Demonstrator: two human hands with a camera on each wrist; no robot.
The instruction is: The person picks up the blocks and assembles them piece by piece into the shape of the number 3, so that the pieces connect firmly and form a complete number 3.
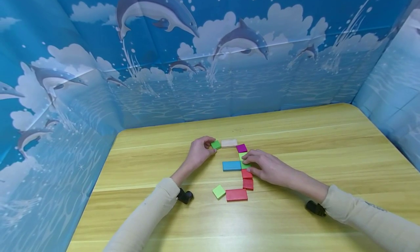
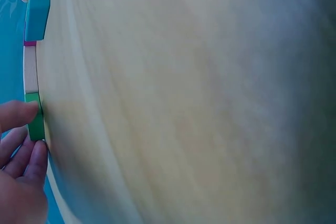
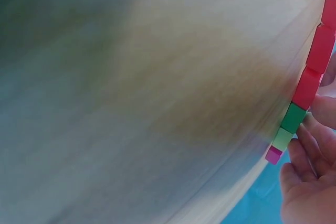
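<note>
My left hand (image 1: 198, 150) pinches a small green block (image 1: 216, 145) between thumb and fingertips, at the left end of a white block (image 1: 229, 143). In the left wrist view that green block (image 2: 35, 121) stands end to end with the white one. My right hand (image 1: 270, 167) reaches over a column of blocks, its thumb and fingertips about a second green block (image 1: 245, 165), which it partly covers. Above this lies a light green block (image 1: 242, 156), then a purple block (image 1: 241, 148). Two red blocks (image 1: 248, 184) continue the column below. A blue block (image 1: 231, 166) extends left from the green one.
Nearer the body, a long red block (image 1: 236, 195) lies with a turned light green square block (image 1: 218, 192) at its left corner. The wooden table (image 1: 157, 150) ends at a blue dolphin-print curtain (image 1: 197, 91). A black wrist camera (image 1: 185, 196) is strapped under each sleeve.
</note>
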